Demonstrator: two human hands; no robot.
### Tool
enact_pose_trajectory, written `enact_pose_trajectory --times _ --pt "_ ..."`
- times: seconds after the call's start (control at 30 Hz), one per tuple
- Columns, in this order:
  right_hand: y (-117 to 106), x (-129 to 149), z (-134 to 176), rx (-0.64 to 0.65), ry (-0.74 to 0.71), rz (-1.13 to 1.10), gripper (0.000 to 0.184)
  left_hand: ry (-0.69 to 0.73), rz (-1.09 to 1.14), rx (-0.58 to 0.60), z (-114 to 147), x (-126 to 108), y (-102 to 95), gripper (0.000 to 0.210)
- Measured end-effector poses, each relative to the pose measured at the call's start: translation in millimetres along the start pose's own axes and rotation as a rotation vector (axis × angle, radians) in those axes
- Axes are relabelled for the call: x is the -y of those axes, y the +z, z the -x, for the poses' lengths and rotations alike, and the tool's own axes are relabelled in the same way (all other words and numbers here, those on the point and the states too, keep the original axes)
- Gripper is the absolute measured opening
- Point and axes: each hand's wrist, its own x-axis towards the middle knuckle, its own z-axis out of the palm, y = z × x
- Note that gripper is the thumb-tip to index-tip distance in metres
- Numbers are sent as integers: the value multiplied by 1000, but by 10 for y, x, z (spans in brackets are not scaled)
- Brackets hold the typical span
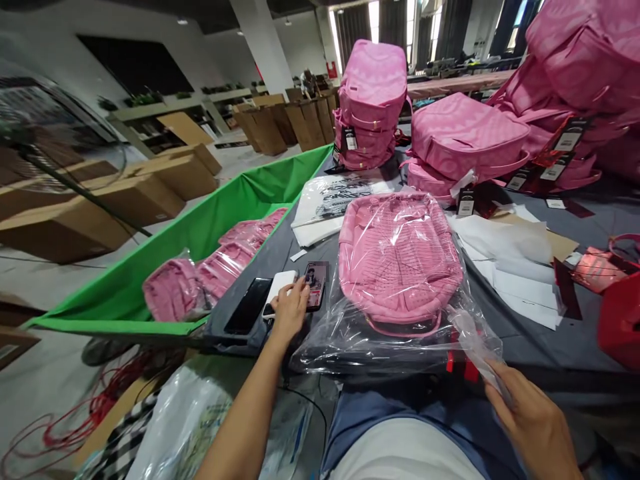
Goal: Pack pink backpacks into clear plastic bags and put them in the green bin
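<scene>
My left hand reaches over a white power bank, its fingers outstretched and the fingertips at the near-left edge of a phone with a lit screen. A second phone, dark-screened, lies to the left. In front of me a pink backpack lies flat inside a clear plastic bag, whose open-looking end spreads toward me. My right hand is closed on a translucent white strip that runs up to the bag's near right corner; what the strip is, I cannot tell.
Stacked pink backpacks with black tags stand along the far side. White paper sheets lie right of the bag, printed white bags behind it. Left of the table, a green-lined bin holds bagged backpacks. Cardboard boxes stand beyond.
</scene>
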Motion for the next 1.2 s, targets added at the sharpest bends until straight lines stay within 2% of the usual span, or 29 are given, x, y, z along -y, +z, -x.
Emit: enact_pose_trajectory --times 0.07,0.1,0.17,0.2,0.27,0.3,0.33,0.4,0.5,0.57,0.67,0.77,0.9,1.03,1.2 --pt "-13 -17 -20 32 13 23 28 56 36 -24 71 -139 -158 42" --pt "-18 -15 -38 49 15 30 28 120 85 -57 189 -245 -221 41" --pt "-24 22 -94 92 23 36 30 347 258 -145 574 -511 -263 34" --pt "-26 52 -132 110 33 42 32 481 354 -146 812 -657 -231 30" --pt "-28 111 -219 127 64 73 33 805 461 114 1280 -938 -55 32" --pt "-31 132 -258 125 78 94 32 866 464 227 1475 -1063 86 36" --pt "-40 144 -289 117 86 112 30 881 442 322 1629 -1175 255 40" --pt "-76 144 -306 101 96 135 26 818 436 420 1797 -1357 632 44" --pt "-153 109 -208 123 130 156 25 803 513 513 1779 -1519 1104 46" --pt "-190 84 -84 157 167 160 28 868 468 530 1703 -1552 1268 53" --pt "-223 60 99 153 201 121 32 1064 272 411 1613 -1523 1353 63" --pt "-257 57 192 37 197 91 32 1337 187 279 1534 -1532 1422 66" --pt "-287 68 148 -49 222 49 31 1554 201 263 1389 -1794 1557 54" --pt "-313 39 65 -73 248 24 31 1755 234 231 1286 -2051 1522 38" --pt "-350 -50 123 -80 332 -47 26 1879 284 179 1262 -1972 1213 23"
